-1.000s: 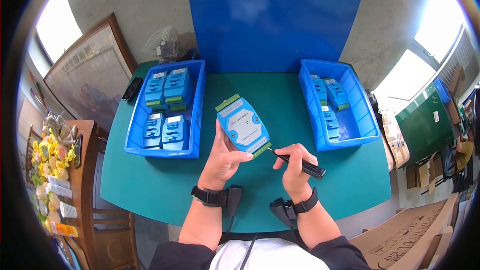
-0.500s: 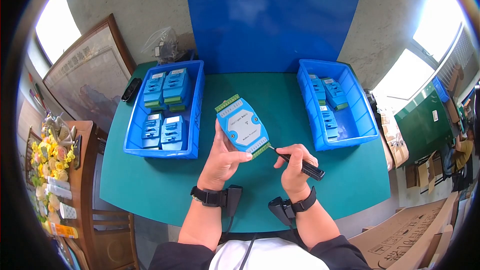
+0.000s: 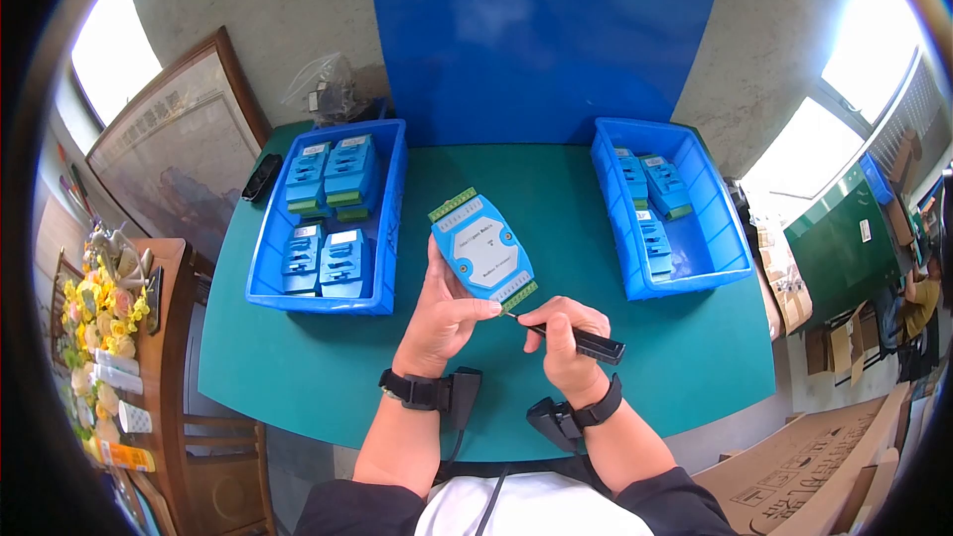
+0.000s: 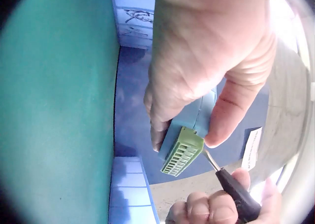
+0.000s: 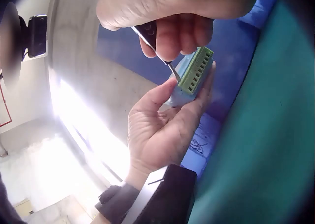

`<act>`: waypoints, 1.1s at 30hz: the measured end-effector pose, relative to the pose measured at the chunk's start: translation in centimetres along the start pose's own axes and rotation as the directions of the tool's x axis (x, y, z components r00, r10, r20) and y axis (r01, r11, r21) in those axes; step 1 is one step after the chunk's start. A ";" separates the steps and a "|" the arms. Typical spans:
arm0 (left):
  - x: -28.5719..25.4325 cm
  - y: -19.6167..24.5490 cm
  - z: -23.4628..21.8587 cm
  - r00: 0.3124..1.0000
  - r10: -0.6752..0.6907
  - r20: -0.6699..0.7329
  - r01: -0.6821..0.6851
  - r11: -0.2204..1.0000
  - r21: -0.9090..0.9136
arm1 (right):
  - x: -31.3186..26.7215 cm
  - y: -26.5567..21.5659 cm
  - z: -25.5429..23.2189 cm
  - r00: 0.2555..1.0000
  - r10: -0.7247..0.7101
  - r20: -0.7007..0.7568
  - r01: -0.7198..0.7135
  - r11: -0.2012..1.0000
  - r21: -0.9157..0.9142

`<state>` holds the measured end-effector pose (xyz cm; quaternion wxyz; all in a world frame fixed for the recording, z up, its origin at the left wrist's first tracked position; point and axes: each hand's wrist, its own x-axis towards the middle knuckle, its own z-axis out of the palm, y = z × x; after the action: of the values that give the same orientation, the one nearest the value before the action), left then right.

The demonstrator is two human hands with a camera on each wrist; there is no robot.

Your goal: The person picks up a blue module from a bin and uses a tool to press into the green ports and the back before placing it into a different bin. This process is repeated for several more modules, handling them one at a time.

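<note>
Centre frame, above table point(image 3: 328, 367): my left hand point(image 3: 442, 323) grips blue module point(image 3: 483, 248), fingers curled round it. My right hand point(image 3: 561, 333) pinches screwdriver point(image 3: 576, 339), tip at green terminal strip point(image 3: 518, 296). Judged step: working terminal screws; next needs steady tip seating.

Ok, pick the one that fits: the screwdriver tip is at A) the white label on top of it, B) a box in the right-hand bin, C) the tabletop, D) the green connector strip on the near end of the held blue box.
D: the right hand holds the screwdriver with its tip at the green connector strip on the blue box, which the left hand grips.
</note>
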<state>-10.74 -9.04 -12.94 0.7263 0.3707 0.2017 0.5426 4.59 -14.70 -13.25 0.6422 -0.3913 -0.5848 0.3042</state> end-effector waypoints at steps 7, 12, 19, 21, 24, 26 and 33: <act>0.0 0.1 0.4 1.000 0.019 -0.008 -0.019 1.000 0.005 | -0.2 0.6 -0.2 0.994 -0.103 -0.039 0.098 0.989 -0.112; 0.4 -0.3 0.3 0.997 0.027 -0.070 -0.024 0.999 0.040 | 1.3 -0.5 0.2 0.957 -0.268 -0.109 0.223 0.923 -0.314; 0.6 -1.4 -0.1 0.996 -0.077 -0.036 0.078 0.996 0.047 | 2.2 -2.1 0.9 0.925 -0.315 0.214 0.365 0.568 -0.738; 0.5 -1.2 0.3 0.996 -0.088 0.028 0.089 0.995 -0.034 | 2.3 -2.3 0.3 0.930 -0.327 0.167 0.339 0.593 -0.730; 0.1 -0.4 1.2 0.991 -0.099 0.090 0.100 0.995 -0.007 | 3.9 -2.6 -2.5 0.874 -0.483 0.046 0.389 0.642 -0.660; -0.2 0.1 1.5 0.988 -0.111 0.110 0.109 0.994 0.023 | 4.6 -4.1 -5.2 0.899 -0.409 -0.160 0.208 0.717 -0.665; 0.3 -0.3 0.0 0.984 -0.151 -0.090 0.159 0.984 0.084 | 7.5 -2.3 -17.8 0.870 -0.405 -0.280 -0.152 0.320 -0.935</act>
<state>-10.39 -8.82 -13.14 0.7398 0.3636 0.2843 0.4895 22.99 -12.18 -7.61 0.4382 -0.7000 -0.5063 -0.2482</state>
